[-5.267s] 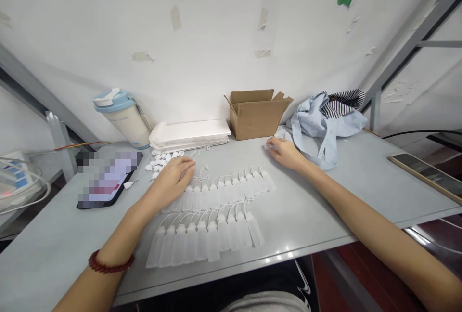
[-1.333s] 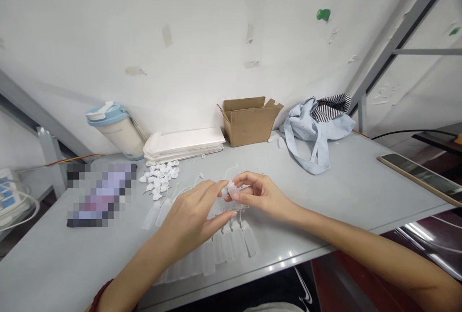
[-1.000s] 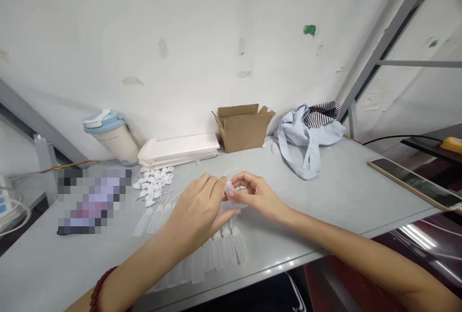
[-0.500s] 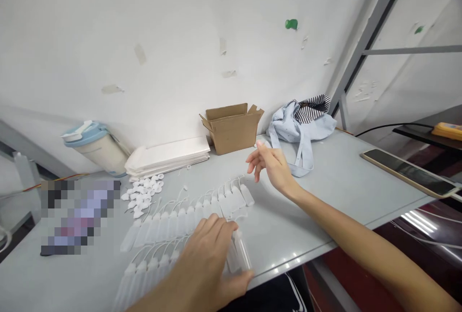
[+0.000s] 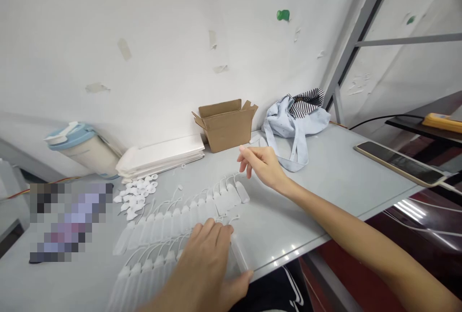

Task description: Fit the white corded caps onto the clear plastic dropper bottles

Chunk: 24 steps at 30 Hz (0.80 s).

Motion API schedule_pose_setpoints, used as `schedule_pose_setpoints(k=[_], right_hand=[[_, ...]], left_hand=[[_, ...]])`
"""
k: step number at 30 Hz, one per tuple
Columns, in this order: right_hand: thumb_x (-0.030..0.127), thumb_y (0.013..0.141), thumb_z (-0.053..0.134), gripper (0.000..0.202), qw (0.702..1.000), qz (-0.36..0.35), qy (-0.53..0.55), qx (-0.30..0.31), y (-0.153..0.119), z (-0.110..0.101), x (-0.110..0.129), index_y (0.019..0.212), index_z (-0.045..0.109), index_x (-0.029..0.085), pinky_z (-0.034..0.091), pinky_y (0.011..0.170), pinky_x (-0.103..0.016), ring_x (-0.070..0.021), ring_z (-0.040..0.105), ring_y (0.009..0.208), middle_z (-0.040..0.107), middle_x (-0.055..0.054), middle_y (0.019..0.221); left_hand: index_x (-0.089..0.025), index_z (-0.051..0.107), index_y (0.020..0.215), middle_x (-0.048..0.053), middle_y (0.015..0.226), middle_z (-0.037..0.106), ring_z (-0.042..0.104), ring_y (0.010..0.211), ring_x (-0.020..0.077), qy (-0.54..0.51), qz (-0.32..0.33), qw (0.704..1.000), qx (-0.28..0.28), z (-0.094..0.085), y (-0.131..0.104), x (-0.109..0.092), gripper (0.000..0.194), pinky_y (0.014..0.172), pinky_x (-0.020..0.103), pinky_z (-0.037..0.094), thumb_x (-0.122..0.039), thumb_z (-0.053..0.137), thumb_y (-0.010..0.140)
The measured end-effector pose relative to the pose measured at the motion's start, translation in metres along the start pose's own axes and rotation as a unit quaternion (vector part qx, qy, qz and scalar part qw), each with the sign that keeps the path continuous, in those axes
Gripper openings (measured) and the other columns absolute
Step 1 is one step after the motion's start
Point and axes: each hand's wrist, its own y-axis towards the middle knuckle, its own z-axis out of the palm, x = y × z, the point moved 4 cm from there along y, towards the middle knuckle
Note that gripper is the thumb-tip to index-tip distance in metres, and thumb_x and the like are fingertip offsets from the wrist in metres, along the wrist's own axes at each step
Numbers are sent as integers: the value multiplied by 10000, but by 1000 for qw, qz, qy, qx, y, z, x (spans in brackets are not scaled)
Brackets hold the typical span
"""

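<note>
My left hand (image 5: 207,254) lies over the right end of the nearer row of translucent tubes (image 5: 144,273). Its fingers rest toward their capped tops and its thumb sits at their lower ends, spanning the tubes lengthwise; the palm covers part of the row. Thin white loops rise from the caps. Behind it runs a second row of the same tubes (image 5: 180,220), lying side by side. Above that row's right end hovers my right hand (image 5: 262,167), fingers loosely curled and slightly apart, with nothing visible in them.
Small white pieces (image 5: 136,196) are heaped left of the rows. A stack of white envelope-like packets (image 5: 162,155), an open cardboard box (image 5: 229,131) and a light-blue cloth bag (image 5: 285,119) line the wall. A tumbler (image 5: 86,153) leans at left; a phone (image 5: 400,162) lies at right.
The view has turned slightly to the right. My right hand has shifted a little left and its fingers have drawn closer together. My left hand stays over the nearer row.
</note>
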Motion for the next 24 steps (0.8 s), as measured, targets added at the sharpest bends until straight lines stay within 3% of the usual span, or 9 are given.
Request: schedule_pose_setpoints(k=[2,5,10,16,20,24], right_hand=[[463,884,523,405,995,22,52,82,0,4,2,658,599,135,440,487,-233,-95,563,393,599,11,524],[419,855,571,320,962,68,99,246,-4,11,5,688,576,145,482,528,-244,-128,624,493,596,17,536],[332,826,623,265,892,60,-25,447,-22,19,8,657,581,132,433,545,-193,-92,572,596,649,-18,659],[265,815,617,247,857,-30,-114,502,-36,37,5,601,577,150,395,555,-191,-83,533,568,581,36,586],[312,792,656,278,844,1,-119,524,-38,40,4,578,564,160,407,573,-195,-93,558,595,587,37,582],[373,825,611,394,795,55,-140,588,-42,27,8,516,482,166,419,537,-191,-87,563,553,613,24,567]], left_hand=[[-115,577,1030,80,850,633,588,803,280,28,14,999,-30,-4,-3,0,391,729,445,479,-306,676,703],[-109,568,1014,68,788,608,576,764,276,63,-23,996,-56,-13,-4,5,366,689,432,460,-304,657,717],[-139,570,1018,25,691,557,573,736,266,68,-76,993,-62,-29,-5,25,351,645,388,446,-396,605,782],[-184,551,1054,15,718,560,585,787,266,61,-131,987,-72,-28,-14,35,360,640,363,441,-419,586,783],[-186,551,1040,21,715,563,583,798,280,56,-143,986,-72,-23,-18,28,341,639,373,434,-401,565,775],[-185,560,1029,18,715,564,572,759,263,38,-143,987,-58,-21,-19,24,323,654,380,434,-380,575,773]])
